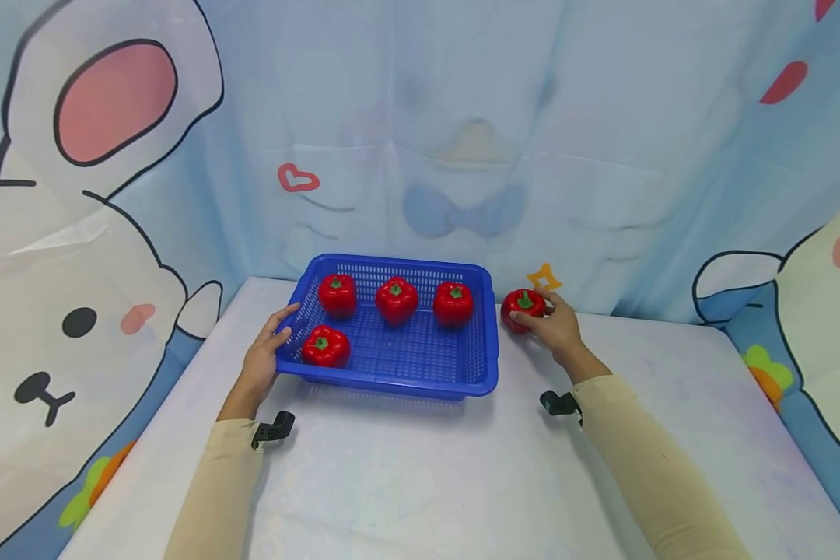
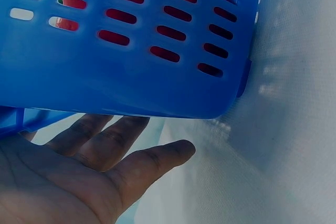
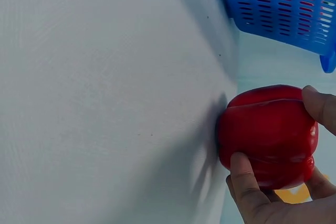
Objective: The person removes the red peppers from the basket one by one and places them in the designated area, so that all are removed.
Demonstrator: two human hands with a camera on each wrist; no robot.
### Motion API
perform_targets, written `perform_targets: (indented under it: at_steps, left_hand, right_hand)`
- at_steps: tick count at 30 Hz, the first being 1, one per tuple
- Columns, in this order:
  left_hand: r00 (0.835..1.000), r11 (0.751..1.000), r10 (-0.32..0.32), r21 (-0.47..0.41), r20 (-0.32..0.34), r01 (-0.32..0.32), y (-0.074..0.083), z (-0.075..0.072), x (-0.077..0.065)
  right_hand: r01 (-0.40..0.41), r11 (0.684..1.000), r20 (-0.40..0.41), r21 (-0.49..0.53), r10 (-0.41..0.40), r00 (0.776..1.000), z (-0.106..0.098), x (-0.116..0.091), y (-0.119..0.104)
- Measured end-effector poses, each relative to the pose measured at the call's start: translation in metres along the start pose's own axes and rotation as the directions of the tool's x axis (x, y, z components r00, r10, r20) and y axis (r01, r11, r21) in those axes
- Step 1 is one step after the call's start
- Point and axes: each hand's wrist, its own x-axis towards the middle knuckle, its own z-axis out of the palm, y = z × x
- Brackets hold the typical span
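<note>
A red bell pepper (image 1: 522, 311) with a green stem is gripped by my right hand (image 1: 556, 327), just right of the blue basket (image 1: 392, 385). In the right wrist view, fingers and thumb spread around the pepper (image 3: 268, 135), which stands at the white surface with its shadow beside it. My left hand (image 1: 260, 362) is at the basket's left side, fingertips right at the rim. The left wrist view shows its fingers (image 2: 113, 142) nearly straight, their tips hidden behind the rim, thumb apart. Inside the basket, several red bell peppers (image 1: 397, 302) sit along the back and at front left.
A white cloth-covered table (image 1: 420, 467) lies under the basket. Right behind it hangs a light blue curtain (image 1: 462, 101) with cartoon prints. Dark wrist-camera mounts (image 1: 274, 429) stick out from both beige sleeves (image 1: 654, 459).
</note>
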Motion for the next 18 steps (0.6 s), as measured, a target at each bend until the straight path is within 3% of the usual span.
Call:
perform_targets:
  at_steps: [8,18]
  left_hand:
    - [1.0,1.0,-0.005,-0.007,-0.008,0.005,-0.001,0.0,0.001]
    - [1.0,1.0,-0.022,-0.009,-0.002,0.022,0.001,-0.001,0.001]
  right_hand:
    - [-0.011,0.999,0.047,-0.037,0.013,0.999,0.0,0.001,-0.001]
    - [0.024,0.995,0.216,-0.093,-0.003,0.976,-0.011,0.004,-0.005]
